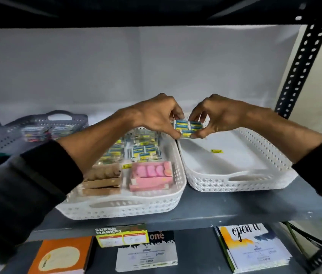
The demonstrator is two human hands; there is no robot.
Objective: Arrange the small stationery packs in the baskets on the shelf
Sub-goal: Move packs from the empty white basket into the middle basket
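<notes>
We are looking at two white perforated baskets sitting side by side on a grey shelf [225, 210]. The left white basket [128, 208] is serving as our landmark: it is holding blue-and-yellow stationery packs [144, 150] towards its rear, a pink box [150, 176] at its front right and brown boxes [101, 179] at its front left. Just right of it, the right white basket [241, 180] is holding only a small yellow label [216, 151] on its floor. Further left and behind, a grey basket [53, 119] is holding blurred colourful packs. Above the landmark's rear right corner, we are seeing one held pack [188, 128] lying roughly level, its long axis running left to right. The left hand [156, 117] is pinching its left end and the right hand [218, 117] its right end, both arched downward from dark sleeves.
</notes>
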